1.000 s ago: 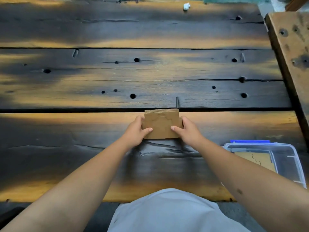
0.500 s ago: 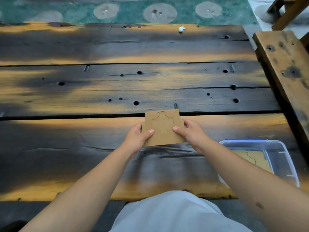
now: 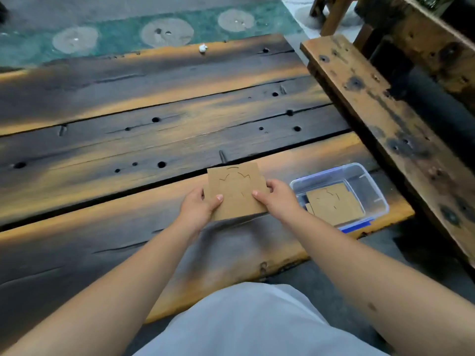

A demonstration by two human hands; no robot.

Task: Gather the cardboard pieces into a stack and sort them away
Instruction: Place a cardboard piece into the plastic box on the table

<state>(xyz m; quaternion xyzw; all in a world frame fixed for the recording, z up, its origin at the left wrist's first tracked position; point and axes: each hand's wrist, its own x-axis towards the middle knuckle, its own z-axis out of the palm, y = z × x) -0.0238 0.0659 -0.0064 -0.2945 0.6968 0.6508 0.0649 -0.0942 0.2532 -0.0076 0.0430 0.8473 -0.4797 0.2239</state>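
- Brown cardboard stack (image 3: 236, 192) is held tilted above the wooden table (image 3: 102, 155), pinched between both hands.
- Left hand (image 3: 198, 210) grips its left edge, right hand (image 3: 279, 197) its right edge, thumbs on top.
- Clear plastic box (image 3: 370, 183) sits just right of the right hand, near the table's edge, cardboard inside.
- Bare planks lie beyond the hands.

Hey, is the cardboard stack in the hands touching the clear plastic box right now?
Apart. In the head view the cardboard stack is held between both hands, and the right hand plus a strip of bare table lie between it and the plastic box.
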